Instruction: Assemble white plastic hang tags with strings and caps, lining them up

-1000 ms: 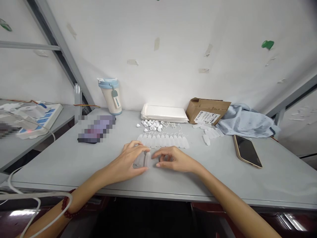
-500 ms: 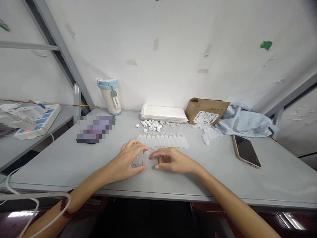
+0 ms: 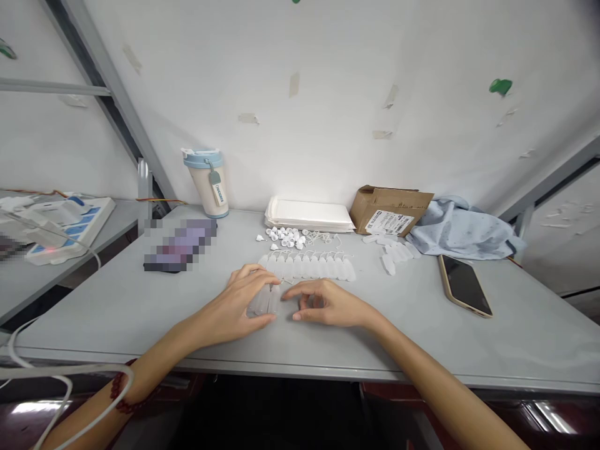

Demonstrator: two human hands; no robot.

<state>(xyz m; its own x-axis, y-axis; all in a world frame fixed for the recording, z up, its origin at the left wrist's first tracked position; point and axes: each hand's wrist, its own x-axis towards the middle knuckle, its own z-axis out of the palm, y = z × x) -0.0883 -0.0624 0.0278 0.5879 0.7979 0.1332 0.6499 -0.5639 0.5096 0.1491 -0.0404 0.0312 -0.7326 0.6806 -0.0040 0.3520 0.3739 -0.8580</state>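
My left hand rests on the grey table, its thumb and fingers bracketing a small group of clear plastic pieces at both ends. The palm hides part of them. Just to the right, my right hand hovers close to the tabletop with index finger and thumb apart; nothing shows between them. Beyond both hands lies a neat row of frosted, tongue-shaped plastic pieces with thin white strings at their far ends. Behind that row are several small white caps and a tangle of white string.
A stack of white sheets and an open cardboard box stand against the wall. More loose frosted pieces lie before the box. A phone and blue cloth are right; a tumbler and pixelated item left.
Both hands hold nearly the same pose and place. The whole view has shifted very slightly; no object has visibly been moved.
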